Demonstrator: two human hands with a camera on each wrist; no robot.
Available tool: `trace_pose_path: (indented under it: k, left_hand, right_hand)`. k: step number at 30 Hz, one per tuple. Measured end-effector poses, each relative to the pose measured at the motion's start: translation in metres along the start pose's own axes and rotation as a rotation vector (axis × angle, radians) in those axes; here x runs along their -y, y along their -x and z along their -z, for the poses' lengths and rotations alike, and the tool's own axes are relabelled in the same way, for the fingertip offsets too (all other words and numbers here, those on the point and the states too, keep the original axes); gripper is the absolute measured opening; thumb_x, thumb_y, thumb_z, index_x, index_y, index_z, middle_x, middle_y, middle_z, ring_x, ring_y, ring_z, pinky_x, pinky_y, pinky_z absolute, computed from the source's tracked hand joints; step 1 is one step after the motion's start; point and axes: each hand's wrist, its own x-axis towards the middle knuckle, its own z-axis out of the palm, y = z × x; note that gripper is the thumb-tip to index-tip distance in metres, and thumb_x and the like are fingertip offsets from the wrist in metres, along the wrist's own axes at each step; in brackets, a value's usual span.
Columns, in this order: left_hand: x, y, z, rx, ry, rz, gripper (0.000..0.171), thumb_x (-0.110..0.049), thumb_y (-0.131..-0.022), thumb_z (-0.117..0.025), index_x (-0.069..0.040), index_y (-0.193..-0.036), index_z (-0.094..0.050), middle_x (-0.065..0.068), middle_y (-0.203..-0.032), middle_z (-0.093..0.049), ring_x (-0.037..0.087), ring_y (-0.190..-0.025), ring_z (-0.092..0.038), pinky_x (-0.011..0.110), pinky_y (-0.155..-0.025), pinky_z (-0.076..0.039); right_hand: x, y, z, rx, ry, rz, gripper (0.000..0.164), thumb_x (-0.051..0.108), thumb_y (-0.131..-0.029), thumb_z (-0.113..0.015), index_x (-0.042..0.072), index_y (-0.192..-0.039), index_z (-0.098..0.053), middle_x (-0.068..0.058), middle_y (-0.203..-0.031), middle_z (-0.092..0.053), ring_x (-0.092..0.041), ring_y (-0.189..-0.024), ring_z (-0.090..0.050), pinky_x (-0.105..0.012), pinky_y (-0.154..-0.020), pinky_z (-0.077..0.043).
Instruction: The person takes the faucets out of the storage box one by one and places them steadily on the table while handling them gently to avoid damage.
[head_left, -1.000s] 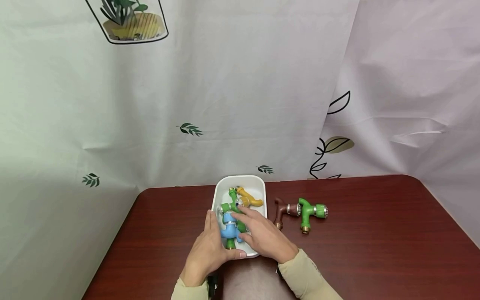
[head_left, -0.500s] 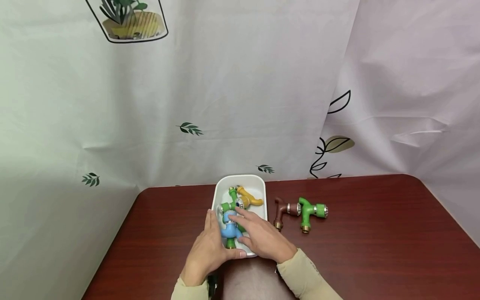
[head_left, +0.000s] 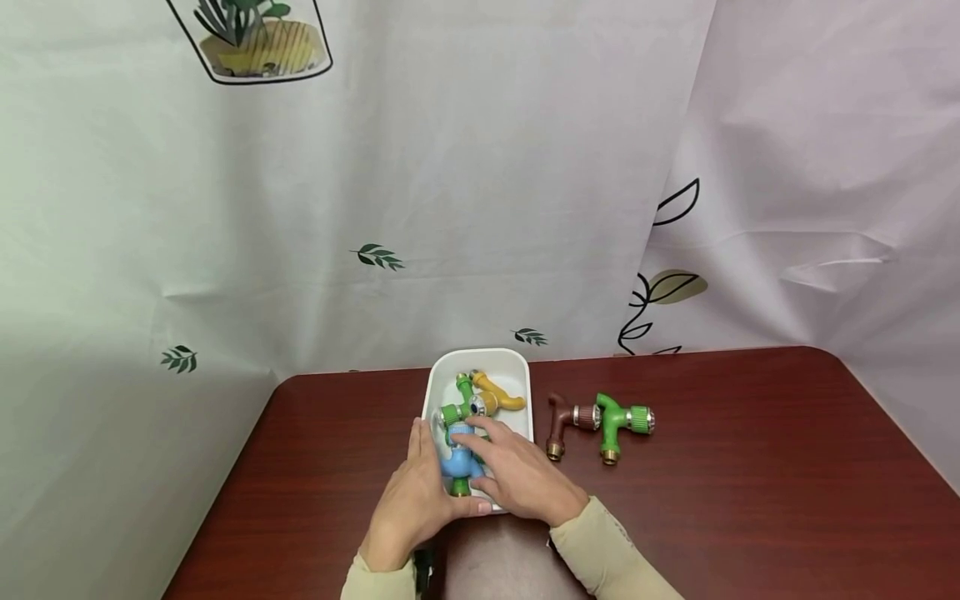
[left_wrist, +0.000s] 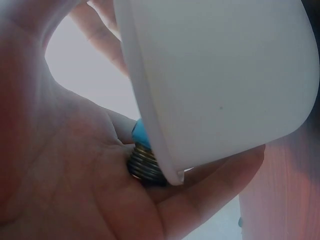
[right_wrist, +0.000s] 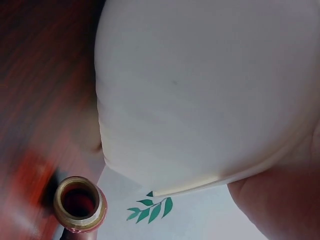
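Spread left hand likely steadies white tray; half-curled right hand touches blue tap inside, grip unclear.

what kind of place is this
Probably a makeshift tabletop work or filming booth: creased, leaf-printed white sheeting hangs behind a reddish-brown table, and colourful taps lie in a white tray and on the tabletop.
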Motion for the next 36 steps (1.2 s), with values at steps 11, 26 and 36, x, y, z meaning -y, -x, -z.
trace_pose_path:
  k: [11, 26, 36]
  left_hand:
    - [0.0002, 0.0004, -0.0016, -0.018, 0.017, -0.001, 0.139, -0.058, -0.063, -0.091, 0.017, -0.152, -0.015, 0.035, -0.160, -0.014, 0.050, -0.116, -0.057, 0.055, -0.098, -0.046]
    - [-0.0002, 0.0002, -0.0022, -0.012, 0.022, 0.013, 0.139, -0.053, -0.063, -0.093, 0.017, -0.153, -0.013, 0.035, -0.160, -0.012, 0.050, -0.113, -0.058, 0.057, -0.094, -0.048]
    - [-0.0005, 0.0000, -0.0023, -0.011, 0.027, 0.026, 0.139, -0.055, -0.062, -0.092, 0.016, -0.153, -0.014, 0.034, -0.161, -0.013, 0.049, -0.119, -0.056, 0.057, -0.097, -0.046]
  right_hand:
    - [-0.0023, -0.0016, -0.0021, -0.051, -0.077, -0.002, 0.055, 0.012, -0.091, -0.075, 0.014, -0.143, -0.055, -0.008, -0.135, -0.048, -0.014, -0.096, -0.059, -0.028, -0.081, -0.051]
    - [-0.0028, -0.0008, -0.0043, -0.071, -0.003, 0.008, 0.040, 0.014, -0.091, -0.075, 0.015, -0.130, -0.067, -0.002, -0.125, -0.062, -0.018, -0.112, -0.056, -0.033, -0.095, -0.048]
    - [-0.0061, 0.0013, 0.0038, -0.090, -0.107, 0.002, 0.033, 0.006, -0.090, -0.074, 0.012, -0.123, -0.070, -0.001, -0.118, -0.054, -0.011, -0.100, -0.058, -0.023, -0.084, -0.050]
